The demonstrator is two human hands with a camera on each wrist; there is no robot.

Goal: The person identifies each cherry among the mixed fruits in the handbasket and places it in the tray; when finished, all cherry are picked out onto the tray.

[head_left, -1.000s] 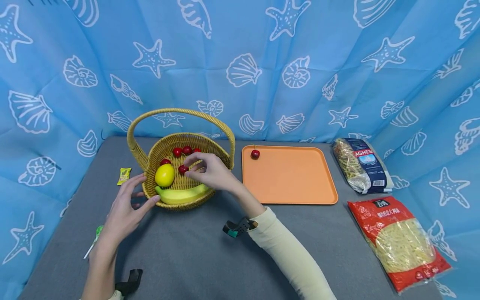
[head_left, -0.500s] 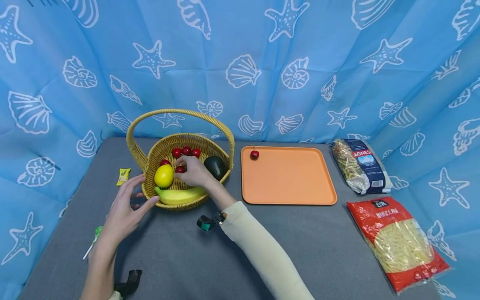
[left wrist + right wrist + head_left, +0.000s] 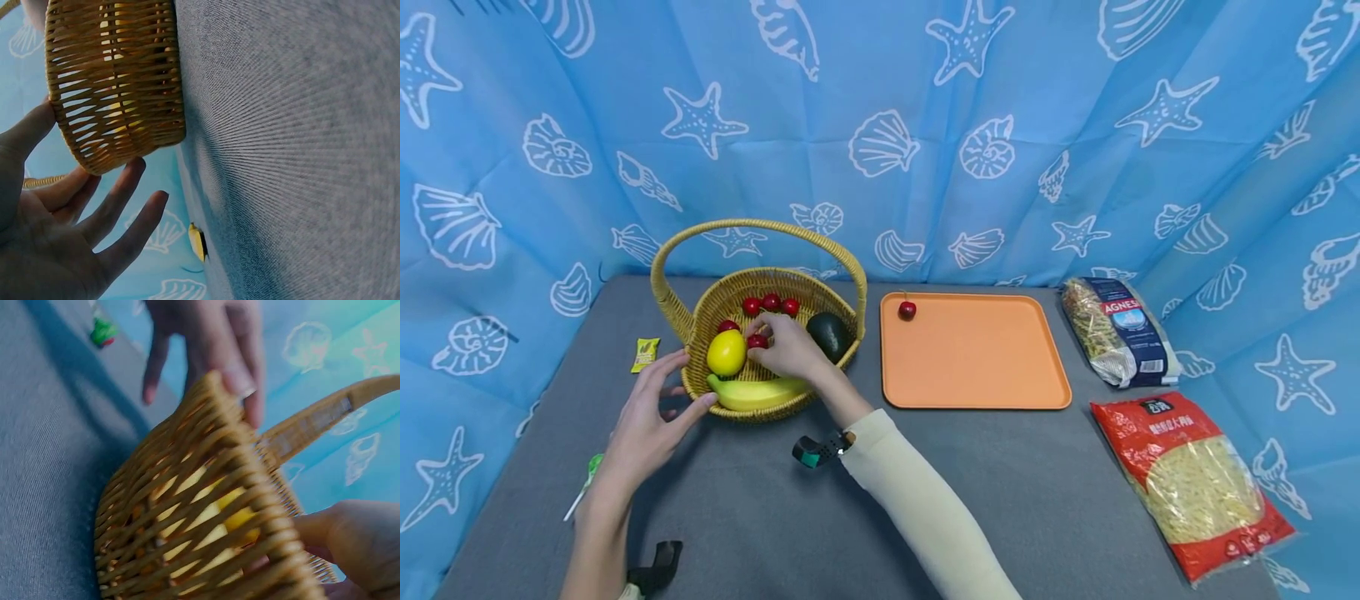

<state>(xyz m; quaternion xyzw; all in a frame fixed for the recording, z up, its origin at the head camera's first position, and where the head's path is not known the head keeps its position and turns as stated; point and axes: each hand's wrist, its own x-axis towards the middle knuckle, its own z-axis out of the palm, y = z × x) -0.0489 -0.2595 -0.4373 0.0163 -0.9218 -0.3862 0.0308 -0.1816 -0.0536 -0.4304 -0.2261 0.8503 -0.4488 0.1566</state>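
Observation:
A wicker basket (image 3: 700, 312) with a tall handle holds several cherries (image 3: 771, 302), a lemon (image 3: 727, 353), a banana (image 3: 760, 392) and a dark green avocado (image 3: 829, 336). My right hand (image 3: 788, 346) reaches inside it and pinches one cherry (image 3: 757, 342) between thumb and fingers, just right of the lemon. My left hand (image 3: 651, 421) is at the basket's left side. In the left wrist view its thumb and fingertips touch the rim, with the fingers spread and nearly straight. The right wrist view shows the woven wall, and the pinched cherry is hidden there.
An orange tray (image 3: 977, 358) with one cherry (image 3: 907, 310) lies right of the basket. Farther right are an AGNESI pasta bag (image 3: 1120, 332) and a red pasta bag (image 3: 1195, 487). A yellow packet (image 3: 645, 354) and a green lollipop (image 3: 594, 464) lie at left.
My right hand has moved left inside the basket, taking the pinched cherry nearer the lemon, and the avocado has come into view behind it. My left hand stays at the rim.

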